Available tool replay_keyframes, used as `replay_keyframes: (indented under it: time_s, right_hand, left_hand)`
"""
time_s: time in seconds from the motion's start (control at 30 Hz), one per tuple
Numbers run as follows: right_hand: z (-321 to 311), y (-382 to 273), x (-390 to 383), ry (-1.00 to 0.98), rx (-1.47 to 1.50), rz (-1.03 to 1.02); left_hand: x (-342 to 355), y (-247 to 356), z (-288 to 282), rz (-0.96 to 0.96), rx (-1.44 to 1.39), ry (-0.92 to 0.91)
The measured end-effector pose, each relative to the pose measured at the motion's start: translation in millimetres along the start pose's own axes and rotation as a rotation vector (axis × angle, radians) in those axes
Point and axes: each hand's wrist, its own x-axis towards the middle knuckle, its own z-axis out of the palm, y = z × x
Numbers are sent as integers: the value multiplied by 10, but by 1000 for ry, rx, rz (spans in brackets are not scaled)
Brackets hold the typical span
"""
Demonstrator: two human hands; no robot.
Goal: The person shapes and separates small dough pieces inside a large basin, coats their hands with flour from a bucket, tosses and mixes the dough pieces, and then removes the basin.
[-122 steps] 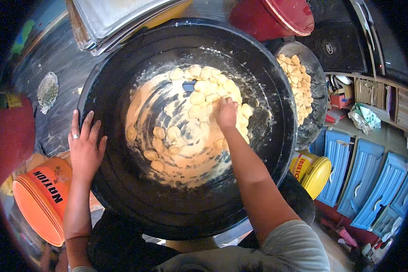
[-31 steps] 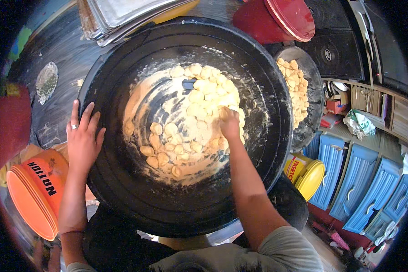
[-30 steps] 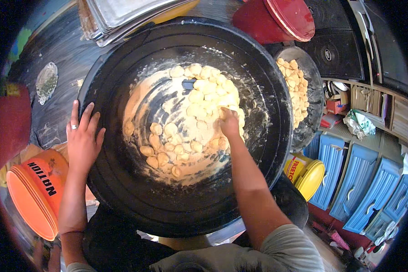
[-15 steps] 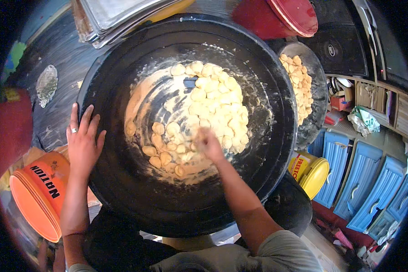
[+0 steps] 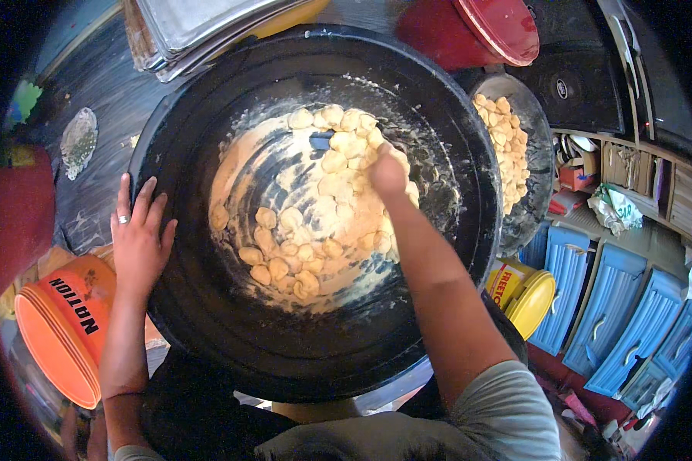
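A wide black basin [image 5: 300, 365] stands in front of me, dusted inside with flour [image 5: 238, 169]. My left hand [image 5: 142, 238] lies with fingers spread on its left rim, a ring on one finger. Over the right part of a crowded heap of pale dough balls [image 5: 337, 161] is my right hand [image 5: 390, 170]; its fingers are hidden among the dough, so their grip does not show. Looser dough balls [image 5: 277, 265] lie in the flour at the lower left of the heap. A small dark blue object [image 5: 321, 140] shows at the heap's upper left edge.
Right of the basin sits a second dark basin [image 5: 542, 165] holding dough pieces [image 5: 506, 150]. Stacked metal trays [image 5: 215, 23] and a red bucket [image 5: 461, 34] are at the back. An orange bucket [image 5: 61, 330] stands left, a yellow one [image 5: 530, 300] right, near blue drawers [image 5: 573, 284].
My right hand has moved from the middle of the basin up and right, onto the heap. Some dough at the heap's lower edge has shifted. My left hand stays on the rim.
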Motion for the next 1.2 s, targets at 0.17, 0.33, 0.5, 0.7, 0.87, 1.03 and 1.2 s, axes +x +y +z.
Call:
replay_keyframes:
  time_s: [0.17,0.33,0.5,0.7,0.87,1.03,1.2]
  right_hand:
    - [287,-246,-622,-277,-90,-130]
    - [-9,-146,-198,389,-60,-110]
    - [-205,-3,237,42,-16,-28]
    - [-174,-273,3,-727,476,-133]
    - [10,-168,468,286,308,-46]
    - [33,-478,426,171,57,175]
    - [-111,-419,-126,-95,-222,-386]
  left_hand:
    - [-6,-33,17,28,-1,34]
    - [8,23,-41,2,-69,-1]
    - [26,3,-14,27,-28,45]
    - [-23,-35,9,15,-29,25]
    - [24,-13,-5,36,-33,28]
    - [7,-10,-3,19,0,64]
    - [381,58,-9,-54,1,17]
